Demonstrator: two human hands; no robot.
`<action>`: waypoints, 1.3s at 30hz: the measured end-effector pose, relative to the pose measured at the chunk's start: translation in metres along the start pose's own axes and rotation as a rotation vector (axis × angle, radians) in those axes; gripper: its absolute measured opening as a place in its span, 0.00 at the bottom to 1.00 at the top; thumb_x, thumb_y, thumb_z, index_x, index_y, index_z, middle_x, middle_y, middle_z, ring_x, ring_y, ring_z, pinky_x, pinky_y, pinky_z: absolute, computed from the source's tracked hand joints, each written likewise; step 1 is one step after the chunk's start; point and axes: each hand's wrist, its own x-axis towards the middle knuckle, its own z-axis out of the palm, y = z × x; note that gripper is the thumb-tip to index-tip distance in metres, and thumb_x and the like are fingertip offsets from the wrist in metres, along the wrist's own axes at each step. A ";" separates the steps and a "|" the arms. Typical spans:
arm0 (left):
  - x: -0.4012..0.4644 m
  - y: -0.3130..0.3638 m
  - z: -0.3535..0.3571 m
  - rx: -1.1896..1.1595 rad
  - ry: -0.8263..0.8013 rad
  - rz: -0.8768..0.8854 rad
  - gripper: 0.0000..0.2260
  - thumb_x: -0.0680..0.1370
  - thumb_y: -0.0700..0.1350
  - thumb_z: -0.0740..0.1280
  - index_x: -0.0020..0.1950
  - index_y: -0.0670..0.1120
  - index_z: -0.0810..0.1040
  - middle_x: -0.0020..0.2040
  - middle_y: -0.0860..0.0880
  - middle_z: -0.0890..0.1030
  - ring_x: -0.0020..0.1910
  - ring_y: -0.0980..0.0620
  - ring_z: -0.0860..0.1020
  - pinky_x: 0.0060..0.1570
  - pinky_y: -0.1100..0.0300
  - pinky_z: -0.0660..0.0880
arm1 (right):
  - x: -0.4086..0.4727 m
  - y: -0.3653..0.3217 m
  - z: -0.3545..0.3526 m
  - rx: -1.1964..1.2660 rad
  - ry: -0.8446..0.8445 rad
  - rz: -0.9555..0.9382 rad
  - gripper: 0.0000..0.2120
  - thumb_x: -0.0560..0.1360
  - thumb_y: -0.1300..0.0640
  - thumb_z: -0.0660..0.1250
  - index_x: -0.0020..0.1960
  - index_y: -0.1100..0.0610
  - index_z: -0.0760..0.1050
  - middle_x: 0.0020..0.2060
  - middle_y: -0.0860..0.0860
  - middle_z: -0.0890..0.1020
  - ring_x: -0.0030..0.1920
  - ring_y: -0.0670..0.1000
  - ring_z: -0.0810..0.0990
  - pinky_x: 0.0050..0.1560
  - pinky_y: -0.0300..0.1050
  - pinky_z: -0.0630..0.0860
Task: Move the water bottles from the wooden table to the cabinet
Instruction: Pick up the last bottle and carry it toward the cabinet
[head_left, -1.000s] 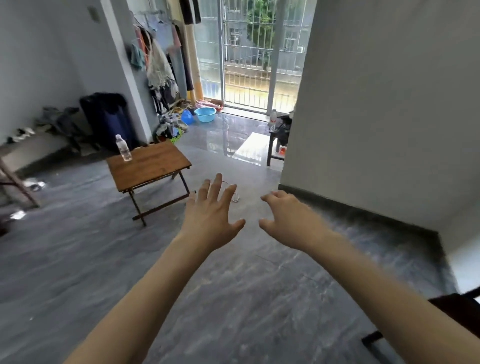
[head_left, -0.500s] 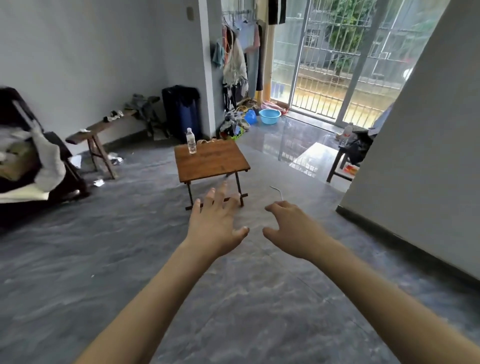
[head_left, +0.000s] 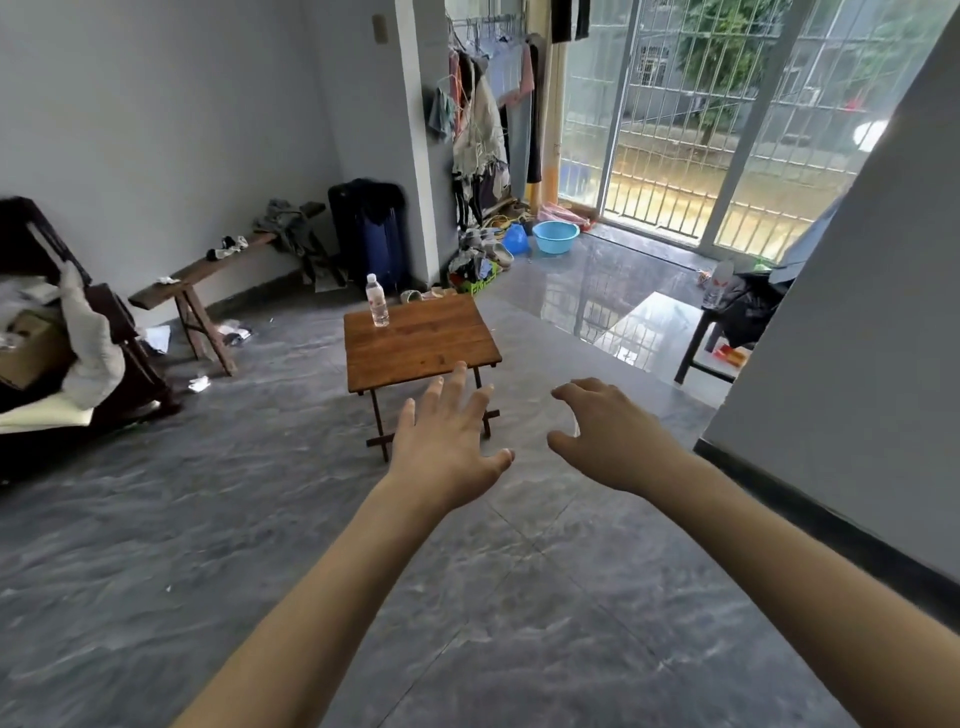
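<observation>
One clear water bottle (head_left: 377, 301) with a white cap and pale label stands upright at the far left corner of a small wooden folding table (head_left: 431, 348) in the middle of the room. My left hand (head_left: 447, 441) is stretched out in front of me, fingers spread, empty, short of the table's near edge. My right hand (head_left: 605, 434) hovers to its right, fingers curled loosely, also empty. A second bottle (head_left: 718, 283) stands on a dark low cabinet (head_left: 698, 345) at the right, partly hidden by the grey wall.
A wooden bench (head_left: 200, 283) and a dark suitcase (head_left: 371, 231) stand against the back wall. A cluttered dark chair (head_left: 78, 343) is at the left. Hanging clothes, shoes and a blue basin (head_left: 556, 236) sit near the barred balcony door. A grey wall (head_left: 857, 338) juts in on the right.
The view has swung left and come nearer to the table, which now sits more central and larger. Both hands stay out in front, empty.
</observation>
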 end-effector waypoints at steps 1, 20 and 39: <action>0.012 0.007 -0.001 -0.003 0.003 -0.001 0.36 0.81 0.64 0.60 0.83 0.56 0.47 0.84 0.50 0.37 0.83 0.46 0.41 0.80 0.43 0.43 | 0.008 0.010 -0.004 0.000 0.003 0.000 0.28 0.77 0.45 0.62 0.75 0.52 0.65 0.73 0.50 0.68 0.70 0.54 0.69 0.63 0.54 0.71; 0.219 0.031 -0.029 0.014 0.013 -0.033 0.35 0.81 0.63 0.61 0.82 0.56 0.48 0.84 0.50 0.38 0.83 0.45 0.41 0.79 0.42 0.44 | 0.185 0.100 -0.033 -0.053 -0.015 -0.005 0.27 0.78 0.46 0.62 0.75 0.53 0.64 0.73 0.52 0.68 0.71 0.55 0.69 0.64 0.51 0.70; 0.495 -0.001 -0.092 0.010 0.026 -0.027 0.37 0.80 0.64 0.61 0.83 0.57 0.46 0.84 0.49 0.37 0.83 0.46 0.41 0.79 0.42 0.43 | 0.459 0.127 -0.069 -0.033 0.030 -0.014 0.28 0.78 0.47 0.62 0.76 0.53 0.62 0.75 0.52 0.67 0.72 0.55 0.68 0.67 0.51 0.68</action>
